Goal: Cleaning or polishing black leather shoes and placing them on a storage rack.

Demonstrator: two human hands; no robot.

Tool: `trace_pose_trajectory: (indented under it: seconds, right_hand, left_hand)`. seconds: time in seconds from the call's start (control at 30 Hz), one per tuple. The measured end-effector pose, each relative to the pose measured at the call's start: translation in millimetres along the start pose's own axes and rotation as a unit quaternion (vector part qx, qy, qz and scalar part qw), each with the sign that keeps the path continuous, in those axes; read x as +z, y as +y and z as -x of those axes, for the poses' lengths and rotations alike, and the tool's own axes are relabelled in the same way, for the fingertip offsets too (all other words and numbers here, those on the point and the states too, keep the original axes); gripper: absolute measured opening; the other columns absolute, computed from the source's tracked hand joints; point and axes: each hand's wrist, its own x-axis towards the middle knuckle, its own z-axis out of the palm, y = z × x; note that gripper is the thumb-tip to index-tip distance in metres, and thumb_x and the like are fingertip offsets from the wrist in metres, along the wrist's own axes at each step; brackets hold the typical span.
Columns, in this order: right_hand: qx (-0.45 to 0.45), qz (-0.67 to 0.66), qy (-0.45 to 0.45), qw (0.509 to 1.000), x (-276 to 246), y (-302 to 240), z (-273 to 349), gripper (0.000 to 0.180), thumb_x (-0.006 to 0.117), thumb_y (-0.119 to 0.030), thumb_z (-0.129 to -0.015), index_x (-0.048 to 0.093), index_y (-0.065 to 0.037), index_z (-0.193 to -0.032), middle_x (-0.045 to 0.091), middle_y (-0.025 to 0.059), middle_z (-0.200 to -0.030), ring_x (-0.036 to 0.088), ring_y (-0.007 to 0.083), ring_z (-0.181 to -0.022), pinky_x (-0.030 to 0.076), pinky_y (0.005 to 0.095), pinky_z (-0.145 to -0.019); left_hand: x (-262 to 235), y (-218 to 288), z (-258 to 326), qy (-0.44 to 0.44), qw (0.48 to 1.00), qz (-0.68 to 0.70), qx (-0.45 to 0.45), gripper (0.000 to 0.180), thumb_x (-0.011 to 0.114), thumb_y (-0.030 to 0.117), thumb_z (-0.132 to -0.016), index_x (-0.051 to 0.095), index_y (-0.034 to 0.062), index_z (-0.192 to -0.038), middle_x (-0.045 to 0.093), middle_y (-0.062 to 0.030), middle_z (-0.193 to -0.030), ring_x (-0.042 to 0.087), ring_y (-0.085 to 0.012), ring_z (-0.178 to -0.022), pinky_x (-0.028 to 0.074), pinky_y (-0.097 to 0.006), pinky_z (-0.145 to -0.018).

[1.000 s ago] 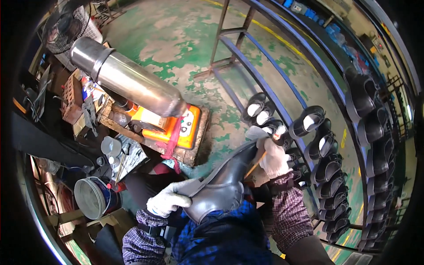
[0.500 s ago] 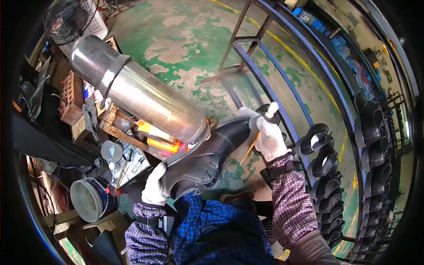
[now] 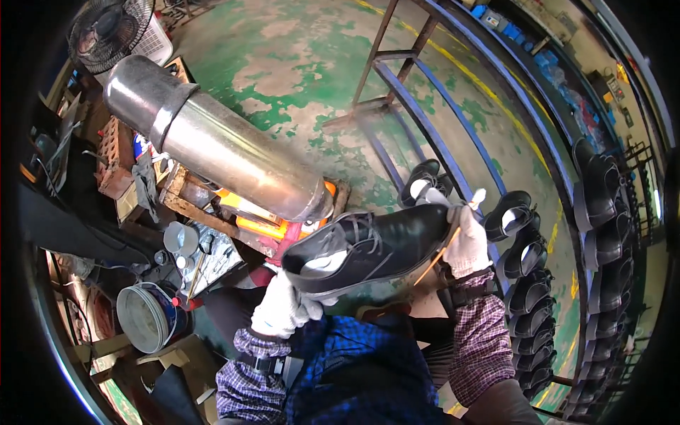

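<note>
Glossy black leather lace-up shoe [image 3: 368,244] held up in mid-air, lying on its side, laces facing the viewer, just below the mouth end of the big shiny metal cylinder duct [image 3: 219,145]. Left hand [image 3: 283,308], in a white cotton glove, sits under the shoe at its open heel end, fingers closed around the sole edge there. Right hand [image 3: 464,241], also white-gloved, clamps the toe end of the shoe from the far side; same hand also pinches a thin light wooden stick [image 3: 446,244] that runs slantwise across the toe. So the shoe spans between both hands, left one low by the heel, right one higher by the toe.

Orange glowing heater box [image 3: 262,223] sits directly under the duct's mouth, behind the shoe. Below-left of the duct: a round grey-white bucket [image 3: 145,319] and a small metal cup [image 3: 180,237] on a cluttered counter [image 3: 212,258]. Black round fan [image 3: 106,28] above the duct's far end. Right of the duct, a blue metal rack [image 3: 453,156] with rows of black shoes [image 3: 524,248] hung on it, just beside the right hand. Green worn floor [image 3: 297,71] beyond the duct. Plaid sleeves on both forearms.
</note>
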Motion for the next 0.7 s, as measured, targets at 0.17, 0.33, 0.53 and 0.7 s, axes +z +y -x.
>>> trace_pose_trajectory:
  seconds: [0.17,0.33,0.53,0.7]
  right_hand:
    - [-0.114,0.017,0.070,0.991,-3.5,-38.6,-1.8,0.036,0.053,-0.020,-0.099,0.045,-0.014,-0.134,0.060,0.0083,-0.105,0.060,0.0238,-0.101,0.049,0.0364,-0.090]
    - [-0.060,-0.045,0.079,0.994,-15.3,-55.7,-14.9,0.018,0.058,-0.024,-0.097,0.058,-0.006,-0.102,0.062,0.0060,-0.094,0.059,0.0323,-0.111,0.049,0.0429,-0.095]
    - [-0.011,-0.069,0.039,0.997,-21.3,-46.5,-29.3,0.029,0.060,-0.018,-0.095,0.052,-0.008,-0.121,0.062,0.0123,-0.106,0.062,0.0314,-0.102,0.051,0.0447,-0.092]
    - [0.057,-0.020,-0.024,0.998,21.9,-24.0,-12.6,0.023,0.063,-0.025,-0.093,0.058,-0.005,-0.104,0.066,0.0077,-0.098,0.065,0.0241,-0.093,0.053,0.0351,-0.082]
  left_hand:
    - [27.2,-4.4,-65.3,0.161,0.897,-0.364,0.193,0.058,0.041,0.060,-0.096,0.059,0.0075,-0.113,0.059,-0.0115,-0.076,0.038,-0.0068,-0.041,0.030,-0.015,-0.032]
    - [55.7,-22.7,-85.6,0.182,0.754,-0.568,0.276,0.064,0.034,0.063,-0.096,0.064,0.0073,-0.102,0.063,-0.0101,-0.065,0.046,-0.0115,-0.038,0.031,-0.019,-0.031]
    - [63.9,-29.2,-75.6,0.189,0.728,-0.573,0.326,0.053,0.034,0.055,-0.100,0.062,0.0105,-0.103,0.064,-0.0070,-0.070,0.046,-0.0090,-0.042,0.030,-0.020,-0.033]
    - [44.2,-5.6,-43.6,0.217,0.834,-0.431,0.269,0.049,0.044,0.057,-0.096,0.060,0.0110,-0.103,0.054,-0.0061,-0.070,0.037,-0.0061,-0.041,0.026,-0.014,-0.029]
